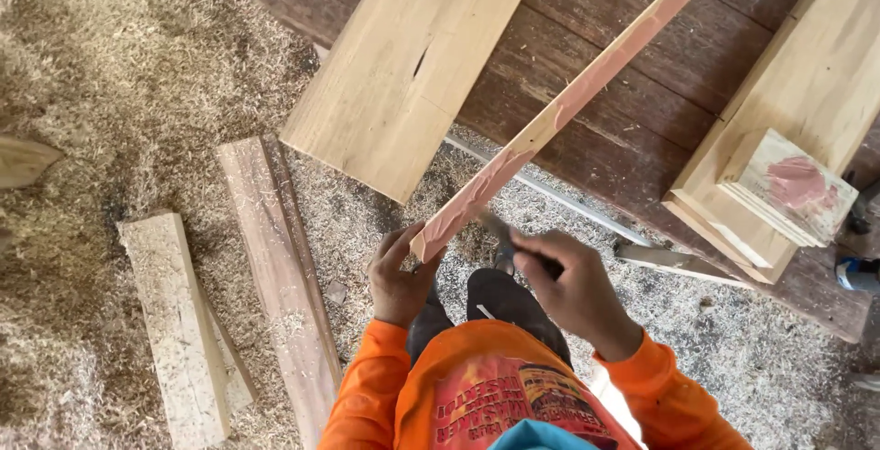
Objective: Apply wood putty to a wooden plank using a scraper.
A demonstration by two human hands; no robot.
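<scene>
Bright, even daylight, likely from open sky overhead; no hard-edged shadows, only soft shade under the boards. Pale plank (412,56) and sawdust floor (110,74) near overexposed, grain partly washed out. Motion blur on right hand (573,290) and the tool in it. Wide-angle stretch at corners. Bottom edge, orange shirt (495,395), soft, slightly out of focus.

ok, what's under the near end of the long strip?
The left hand grips the long strip at its near end. Below lies sawdust-covered floor; the hand hides the strip's underside there.
</scene>
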